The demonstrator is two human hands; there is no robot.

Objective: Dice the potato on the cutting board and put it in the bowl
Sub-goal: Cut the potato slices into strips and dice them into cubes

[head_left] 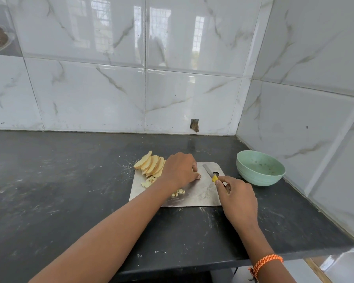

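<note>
On the steel cutting board [194, 198], the left hand [179, 170] rests with fingers curled down toward the board; whether that grip has hold of a potato piece cannot be told, since the fingertips and whatever lies under them are hidden. The right hand [238, 198] has its grip wrapped round the yellow handle of the knife [209, 172], whose blade lies low over the far right part of the board, pointing away. The potato slices [151, 165] are fanned in a row at the board's far left corner, some hanging over its edge onto the dark tabletop [59, 180], and a few diced bits [179, 193] sit near the forearm. The green bowl [260, 167] stands just beside the board's right edge and appears to hold no potato yet. Most of the dicing seems still to do. The main risk is the blade coming down close to the curled left fingers, which lie near it; another is the overhanging slices being nudged off the board by the left wrist, and diced bits scattering on the smooth steel when swept toward the bowl.
</note>
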